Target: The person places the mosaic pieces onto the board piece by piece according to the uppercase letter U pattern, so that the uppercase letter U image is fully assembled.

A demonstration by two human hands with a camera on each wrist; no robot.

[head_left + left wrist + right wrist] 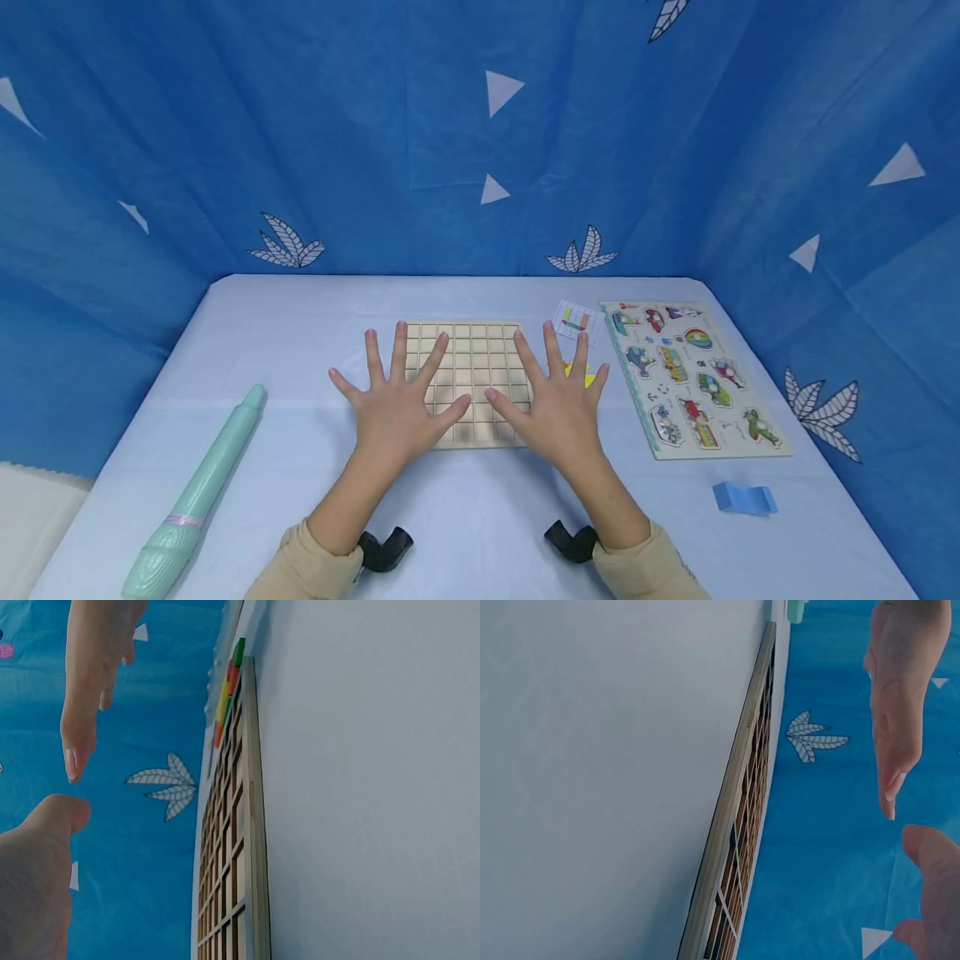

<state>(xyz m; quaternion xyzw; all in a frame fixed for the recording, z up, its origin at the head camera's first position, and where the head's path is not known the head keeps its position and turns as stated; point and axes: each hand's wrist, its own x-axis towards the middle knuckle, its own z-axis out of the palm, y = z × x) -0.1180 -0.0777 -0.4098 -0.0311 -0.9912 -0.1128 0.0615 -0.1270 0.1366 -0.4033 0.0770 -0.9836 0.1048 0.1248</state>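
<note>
- On the bench [465,533], wooden grid [482,360] sits centrally; looks unfixed, so a bump could skew it.
- Left hand [393,412], right hand [562,412]: both spread wide above it, holding nothing; near enough to clash if lowered together.
- Blue block [745,499]: right side; a careless swing could knock it.
- Yellow piece [590,380]: partly behind right hand; blind reach could shift it.

wooden grid board [480,375] | pale, raised dividers framing square cells | lay flat | sat below left hand [393,417] and right hand [562,417], apart from their spread fingers [431,364], middle showing between the index fingers
</note>
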